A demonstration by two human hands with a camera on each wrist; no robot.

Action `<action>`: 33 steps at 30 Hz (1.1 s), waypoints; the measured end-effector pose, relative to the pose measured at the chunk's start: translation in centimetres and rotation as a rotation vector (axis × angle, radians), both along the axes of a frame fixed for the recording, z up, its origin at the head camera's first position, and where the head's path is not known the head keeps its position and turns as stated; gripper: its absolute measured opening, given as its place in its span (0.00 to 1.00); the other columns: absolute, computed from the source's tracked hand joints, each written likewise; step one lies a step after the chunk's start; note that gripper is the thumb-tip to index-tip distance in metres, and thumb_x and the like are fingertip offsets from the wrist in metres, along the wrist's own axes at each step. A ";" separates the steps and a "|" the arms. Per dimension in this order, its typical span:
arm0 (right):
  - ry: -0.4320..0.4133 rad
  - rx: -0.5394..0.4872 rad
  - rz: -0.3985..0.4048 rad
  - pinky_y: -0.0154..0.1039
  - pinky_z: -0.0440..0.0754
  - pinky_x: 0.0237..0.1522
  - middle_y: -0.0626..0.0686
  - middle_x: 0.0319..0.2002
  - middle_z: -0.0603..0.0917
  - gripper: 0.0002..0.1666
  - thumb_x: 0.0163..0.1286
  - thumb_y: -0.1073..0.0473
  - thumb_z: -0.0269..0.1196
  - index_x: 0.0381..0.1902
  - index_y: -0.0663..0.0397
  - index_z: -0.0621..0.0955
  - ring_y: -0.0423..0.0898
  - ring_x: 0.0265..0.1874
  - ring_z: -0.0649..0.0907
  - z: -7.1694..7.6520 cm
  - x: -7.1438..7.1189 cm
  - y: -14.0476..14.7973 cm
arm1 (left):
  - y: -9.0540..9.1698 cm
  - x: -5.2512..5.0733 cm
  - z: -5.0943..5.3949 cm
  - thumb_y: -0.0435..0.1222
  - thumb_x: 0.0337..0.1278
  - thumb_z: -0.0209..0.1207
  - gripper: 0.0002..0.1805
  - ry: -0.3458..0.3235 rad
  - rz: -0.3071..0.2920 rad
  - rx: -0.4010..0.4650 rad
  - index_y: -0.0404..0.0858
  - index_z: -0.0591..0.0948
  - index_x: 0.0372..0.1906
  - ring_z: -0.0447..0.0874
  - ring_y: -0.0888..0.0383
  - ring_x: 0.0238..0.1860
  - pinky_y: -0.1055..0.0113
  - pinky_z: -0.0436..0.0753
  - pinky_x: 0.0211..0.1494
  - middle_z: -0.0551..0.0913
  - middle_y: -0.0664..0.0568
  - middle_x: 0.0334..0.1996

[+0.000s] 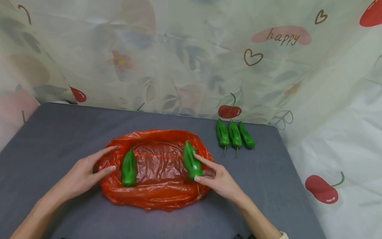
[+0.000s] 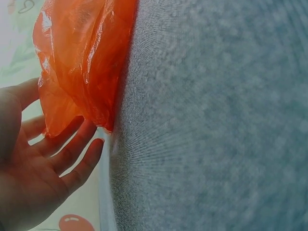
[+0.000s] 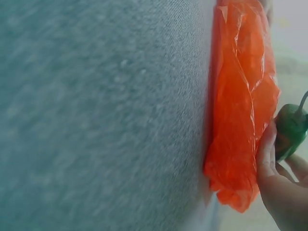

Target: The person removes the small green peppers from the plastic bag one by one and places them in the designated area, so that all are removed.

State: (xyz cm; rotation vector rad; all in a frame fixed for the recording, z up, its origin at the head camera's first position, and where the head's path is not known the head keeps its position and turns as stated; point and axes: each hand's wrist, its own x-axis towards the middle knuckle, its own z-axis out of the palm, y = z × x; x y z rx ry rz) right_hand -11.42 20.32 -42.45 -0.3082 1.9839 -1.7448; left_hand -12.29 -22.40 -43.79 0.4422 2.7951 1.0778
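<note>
A red plastic bag [image 1: 158, 196] lies spread on the grey table, its mouth facing up. Inside its left part rests a green pepper [image 1: 129, 168]. My left hand [image 1: 85, 172] touches the bag's left rim with spread fingers; the left wrist view shows the hand [image 2: 48, 163] beside the bag [image 2: 86, 62]. Over the bag's right side, my right hand [image 1: 219, 179] holds another green pepper [image 1: 192, 161] between thumb and fingers, its stem towards me. In the right wrist view that pepper [image 3: 290, 130] is in the hand [image 3: 284, 185], above the bag's edge [image 3: 240, 106].
Three green peppers [image 1: 234, 134] lie side by side at the table's back right. A patterned cloth [image 1: 191, 66] hangs behind the grey table [image 1: 74, 126]. A dark object [image 1: 244, 236] shows at the bottom edge near my right forearm.
</note>
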 end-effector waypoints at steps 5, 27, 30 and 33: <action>-0.021 -0.013 -0.023 0.41 0.83 0.48 0.64 0.55 0.81 0.41 0.68 0.61 0.67 0.75 0.40 0.65 0.51 0.50 0.85 -0.1 0.1 0.9 | 0.0 0.0 0.1 0.52 0.66 0.60 0.38 -0.017 -0.001 -0.001 0.42 0.64 0.75 0.68 0.33 0.66 0.33 0.69 0.60 0.69 0.32 0.67; 0.024 0.003 -0.127 0.41 0.83 0.49 0.56 0.73 0.65 0.39 0.67 0.63 0.67 0.74 0.45 0.68 0.50 0.53 0.83 -0.1 1.1 4.3 | 0.0 0.0 0.2 0.53 0.66 0.60 0.38 -0.034 0.005 0.005 0.42 0.64 0.75 0.68 0.33 0.65 0.32 0.70 0.59 0.69 0.32 0.67; 0.043 0.006 -0.139 0.40 0.83 0.48 0.57 0.73 0.64 0.39 0.67 0.63 0.67 0.74 0.45 0.68 0.50 0.52 0.83 -0.3 1.2 5.0 | 0.0 0.1 0.1 0.53 0.66 0.60 0.38 -0.037 0.005 0.003 0.42 0.64 0.75 0.67 0.33 0.65 0.31 0.69 0.60 0.69 0.32 0.67; 0.059 0.006 -0.148 0.39 0.83 0.48 0.57 0.73 0.64 0.39 0.67 0.64 0.67 0.74 0.46 0.68 0.50 0.51 0.84 -0.5 1.3 5.5 | 0.0 0.1 0.1 0.53 0.66 0.60 0.38 -0.034 0.003 0.003 0.42 0.64 0.75 0.67 0.33 0.65 0.31 0.69 0.60 0.69 0.32 0.67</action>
